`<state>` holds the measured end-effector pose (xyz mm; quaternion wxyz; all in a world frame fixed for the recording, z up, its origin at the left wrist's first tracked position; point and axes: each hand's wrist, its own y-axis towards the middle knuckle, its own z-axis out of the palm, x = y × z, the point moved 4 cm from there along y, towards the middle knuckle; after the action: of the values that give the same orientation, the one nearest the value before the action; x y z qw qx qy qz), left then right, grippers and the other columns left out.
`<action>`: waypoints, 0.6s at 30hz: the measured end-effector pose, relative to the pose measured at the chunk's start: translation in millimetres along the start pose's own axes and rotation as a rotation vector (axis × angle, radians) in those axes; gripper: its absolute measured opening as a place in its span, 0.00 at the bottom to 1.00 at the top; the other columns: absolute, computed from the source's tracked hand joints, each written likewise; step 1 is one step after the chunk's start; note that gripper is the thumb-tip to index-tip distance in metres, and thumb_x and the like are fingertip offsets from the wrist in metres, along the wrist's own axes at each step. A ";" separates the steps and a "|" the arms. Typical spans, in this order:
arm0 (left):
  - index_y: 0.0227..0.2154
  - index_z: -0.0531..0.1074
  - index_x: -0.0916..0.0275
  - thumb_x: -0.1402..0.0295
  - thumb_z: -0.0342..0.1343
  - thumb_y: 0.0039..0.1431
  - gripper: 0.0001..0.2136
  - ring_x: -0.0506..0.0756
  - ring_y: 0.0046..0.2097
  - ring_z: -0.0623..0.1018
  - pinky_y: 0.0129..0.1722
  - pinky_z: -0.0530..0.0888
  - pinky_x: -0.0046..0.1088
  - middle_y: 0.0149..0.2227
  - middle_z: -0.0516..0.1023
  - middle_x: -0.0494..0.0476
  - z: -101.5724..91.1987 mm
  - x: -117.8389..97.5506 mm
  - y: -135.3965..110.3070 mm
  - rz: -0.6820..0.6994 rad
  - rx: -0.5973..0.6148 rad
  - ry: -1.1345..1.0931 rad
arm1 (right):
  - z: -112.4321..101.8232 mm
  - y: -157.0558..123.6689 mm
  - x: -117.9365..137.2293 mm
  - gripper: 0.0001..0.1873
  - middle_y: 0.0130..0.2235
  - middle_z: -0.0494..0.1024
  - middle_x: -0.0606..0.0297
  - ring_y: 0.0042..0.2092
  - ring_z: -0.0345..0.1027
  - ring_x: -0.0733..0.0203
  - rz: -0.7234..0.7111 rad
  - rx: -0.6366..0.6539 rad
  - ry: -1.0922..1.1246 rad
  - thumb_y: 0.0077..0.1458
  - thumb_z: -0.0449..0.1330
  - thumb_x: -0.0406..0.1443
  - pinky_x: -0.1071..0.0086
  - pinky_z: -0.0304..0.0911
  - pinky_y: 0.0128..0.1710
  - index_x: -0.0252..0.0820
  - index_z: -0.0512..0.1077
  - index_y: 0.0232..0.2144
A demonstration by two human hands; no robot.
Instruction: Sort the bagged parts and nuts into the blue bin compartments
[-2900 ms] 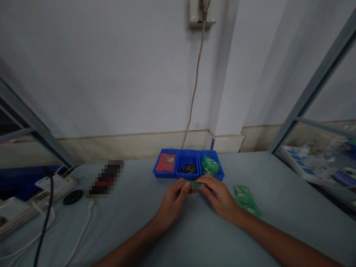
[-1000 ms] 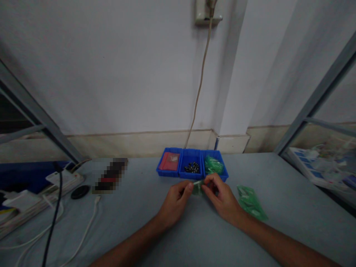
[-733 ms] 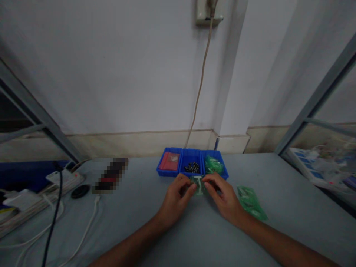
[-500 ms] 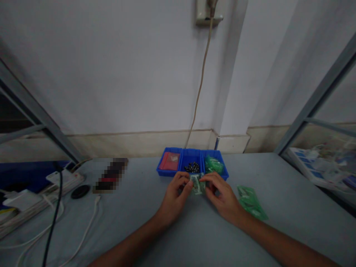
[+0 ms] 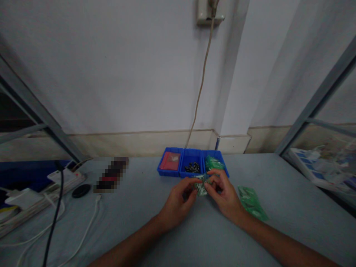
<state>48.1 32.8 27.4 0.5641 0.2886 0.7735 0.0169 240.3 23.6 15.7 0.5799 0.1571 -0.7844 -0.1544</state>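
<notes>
My left hand [image 5: 178, 202] and my right hand [image 5: 224, 194] meet over the grey table, both pinching a small green plastic bag [image 5: 201, 187] between their fingertips. What is in the bag is too small to make out. Just beyond my fingers stand three joined blue bins: the left bin [image 5: 170, 165] holds a red packet, the middle bin [image 5: 193, 167] small dark parts, the right bin [image 5: 214, 162] crumpled green bags.
A pile of flat green bags [image 5: 251, 203] lies right of my right hand. At the left are a power strip [image 5: 65, 178], a black round disc [image 5: 81, 191], a blurred dark item [image 5: 111, 178] and white and black cables [image 5: 83, 230]. A cord [image 5: 201, 87] hangs down the wall.
Both hands have kept hold of the small green bag and turned it between the fingers; it first stood upright, then tipped. The view shifted slightly.
</notes>
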 end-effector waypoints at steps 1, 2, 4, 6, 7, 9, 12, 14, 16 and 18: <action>0.56 0.75 0.56 0.73 0.56 0.68 0.16 0.54 0.39 0.75 0.42 0.72 0.30 0.40 0.76 0.54 1.1 -0.1 -0.4 0.020 0.009 0.025 | 0.2 0.1 0.9 0.15 0.30 0.68 0.73 0.30 0.63 0.60 -0.003 0.012 -0.010 0.70 0.60 0.41 0.68 0.59 0.31 0.48 0.66 0.55; 0.57 0.75 0.56 0.76 0.56 0.66 0.18 0.54 0.40 0.74 0.42 0.72 0.30 0.41 0.75 0.54 1.8 -0.3 -0.6 0.041 0.017 0.045 | 0.2 0.2 2.5 0.11 0.30 0.67 0.72 0.30 0.63 0.61 -0.008 0.024 -0.029 0.70 0.60 0.41 0.68 0.58 0.31 0.47 0.69 0.52; 0.58 0.74 0.55 0.80 0.56 0.63 0.23 0.54 0.40 0.74 0.42 0.72 0.30 0.43 0.73 0.55 2.2 -1.1 -0.7 0.079 0.022 0.063 | 0.0 0.4 6.4 0.07 0.29 0.67 0.71 0.29 0.62 0.61 -0.021 0.041 -0.074 0.70 0.60 0.41 0.68 0.57 0.30 0.46 0.73 0.45; 0.59 0.73 0.54 0.81 0.58 0.60 0.26 0.54 0.41 0.73 0.41 0.72 0.30 0.44 0.72 0.55 1.0 -1.8 -0.7 0.099 0.014 0.069 | -0.1 0.5 10.8 0.08 0.28 0.69 0.70 0.29 0.62 0.61 -0.034 0.055 -0.104 0.70 0.60 0.42 0.68 0.57 0.30 0.45 0.75 0.41; 0.59 0.74 0.54 0.80 0.59 0.60 0.25 0.54 0.40 0.73 0.40 0.72 0.29 0.43 0.71 0.55 -0.1 -2.0 -0.7 0.101 0.004 0.073 | -0.1 0.3 12.9 0.09 0.29 0.70 0.70 0.29 0.63 0.61 -0.041 0.063 -0.110 0.70 0.59 0.42 0.68 0.58 0.30 0.45 0.75 0.40; 0.55 0.77 0.54 0.77 0.62 0.63 0.20 0.54 0.40 0.72 0.39 0.70 0.29 0.41 0.70 0.54 -2.7 -2.4 -0.6 0.090 -0.024 0.083 | 0.3 -0.5 17.1 0.11 0.32 0.75 0.67 0.32 0.67 0.60 -0.070 0.090 -0.106 0.72 0.58 0.43 0.67 0.60 0.33 0.45 0.76 0.42; 0.48 0.80 0.55 0.69 0.62 0.68 0.08 0.53 0.37 0.71 0.37 0.69 0.29 0.37 0.69 0.52 -5.4 -2.9 -0.1 0.059 -0.066 0.100 | 1.7 -2.9 21.2 0.14 0.37 0.79 0.64 0.38 0.73 0.57 -0.124 0.161 -0.079 0.75 0.53 0.44 0.66 0.64 0.39 0.45 0.76 0.43; 0.42 0.80 0.58 0.65 0.62 0.70 0.04 0.53 0.35 0.70 0.36 0.67 0.28 0.36 0.68 0.52 -6.4 -2.9 0.7 0.048 -0.101 0.108 | 2.2 -4.4 21.0 0.15 0.36 0.78 0.64 0.38 0.73 0.57 -0.142 0.192 -0.075 0.76 0.51 0.45 0.66 0.65 0.39 0.45 0.75 0.45; 0.36 0.77 0.60 0.64 0.61 0.70 0.07 0.52 0.35 0.69 0.35 0.66 0.28 0.35 0.68 0.52 -7.3 -2.8 1.7 0.049 -0.138 0.112 | 2.3 -4.7 19.5 0.14 0.36 0.77 0.65 0.36 0.73 0.58 -0.154 0.184 -0.099 0.75 0.52 0.45 0.67 0.65 0.37 0.45 0.75 0.47; 0.31 0.73 0.61 0.63 0.60 0.71 0.11 0.53 0.35 0.69 0.36 0.66 0.29 0.35 0.68 0.51 -8.1 -2.3 2.7 0.053 -0.164 0.106 | 2.0 -3.9 18.7 0.12 0.36 0.76 0.64 0.36 0.72 0.57 -0.182 0.143 -0.148 0.74 0.56 0.44 0.66 0.65 0.37 0.45 0.75 0.48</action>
<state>42.5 36.4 33.3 0.5435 0.2606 0.7903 0.1105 233.4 12.2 29.5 0.4915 0.2566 -0.8165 -0.1611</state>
